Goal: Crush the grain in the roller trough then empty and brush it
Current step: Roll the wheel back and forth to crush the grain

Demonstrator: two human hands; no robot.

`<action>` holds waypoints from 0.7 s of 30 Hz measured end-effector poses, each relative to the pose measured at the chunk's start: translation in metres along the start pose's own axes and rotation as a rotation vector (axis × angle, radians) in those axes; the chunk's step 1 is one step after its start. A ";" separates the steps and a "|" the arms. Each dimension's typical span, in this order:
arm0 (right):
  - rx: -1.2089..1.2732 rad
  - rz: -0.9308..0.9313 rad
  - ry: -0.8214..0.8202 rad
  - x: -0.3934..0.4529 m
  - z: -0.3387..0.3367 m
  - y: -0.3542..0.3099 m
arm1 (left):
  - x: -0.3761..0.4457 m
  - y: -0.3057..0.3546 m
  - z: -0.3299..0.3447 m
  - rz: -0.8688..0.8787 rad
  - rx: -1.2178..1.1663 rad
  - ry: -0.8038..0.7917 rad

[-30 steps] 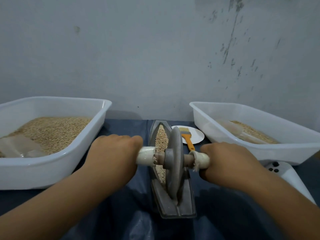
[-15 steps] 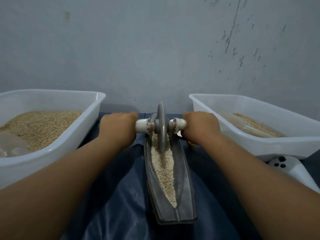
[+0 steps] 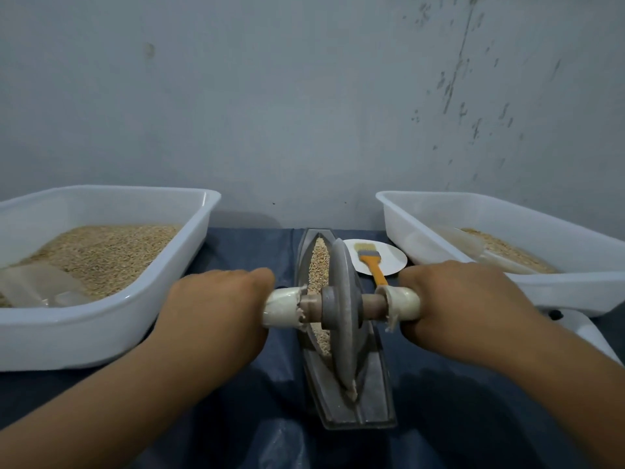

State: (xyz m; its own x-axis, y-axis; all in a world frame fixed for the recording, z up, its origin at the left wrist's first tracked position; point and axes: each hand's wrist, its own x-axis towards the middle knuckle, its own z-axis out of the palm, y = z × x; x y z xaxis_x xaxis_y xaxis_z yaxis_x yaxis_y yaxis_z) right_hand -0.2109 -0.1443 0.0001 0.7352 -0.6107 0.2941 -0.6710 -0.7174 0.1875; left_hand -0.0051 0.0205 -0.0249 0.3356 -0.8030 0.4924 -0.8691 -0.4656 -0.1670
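Centrally, a long grey trough (image 3: 367,394) is laid on the dark blue sheet (image 3: 250,377) of the desk, its length running away from the person. Grain (image 3: 320,265) is spread along its channel, mostly beyond the wheel. A grey disc wheel (image 3: 341,309) is stood upright in the trough, towards its near end. The white handle (image 3: 282,308) left of the wheel is held by the left hand (image 3: 216,316), its grip closed fully round it; the matching handle (image 3: 404,304) on the other side is clasped the same way by the right hand (image 3: 463,306). Left of the trough a white tub (image 3: 101,333) of grain is set, and right of it a second tub (image 3: 575,282) holding less. Just beyond the wheel, beside the trough's far end, a brush (image 3: 370,260) with an orange handle is laid across a white plate (image 3: 394,262).
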 end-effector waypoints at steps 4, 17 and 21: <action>-0.001 0.062 0.003 0.031 0.023 -0.006 | 0.023 -0.001 0.021 -0.008 -0.009 0.007; 0.049 0.076 0.082 0.110 0.051 -0.004 | 0.095 -0.011 0.068 -0.044 -0.034 0.046; 0.052 0.059 0.024 0.075 0.039 -0.005 | 0.064 -0.006 0.047 -0.008 -0.047 -0.026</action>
State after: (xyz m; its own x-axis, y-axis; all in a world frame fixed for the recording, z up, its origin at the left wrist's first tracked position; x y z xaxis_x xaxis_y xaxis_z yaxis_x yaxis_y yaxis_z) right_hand -0.1483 -0.1994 -0.0158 0.6916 -0.6447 0.3257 -0.7066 -0.6973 0.1202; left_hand 0.0390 -0.0451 -0.0329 0.3515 -0.8092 0.4709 -0.8822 -0.4547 -0.1229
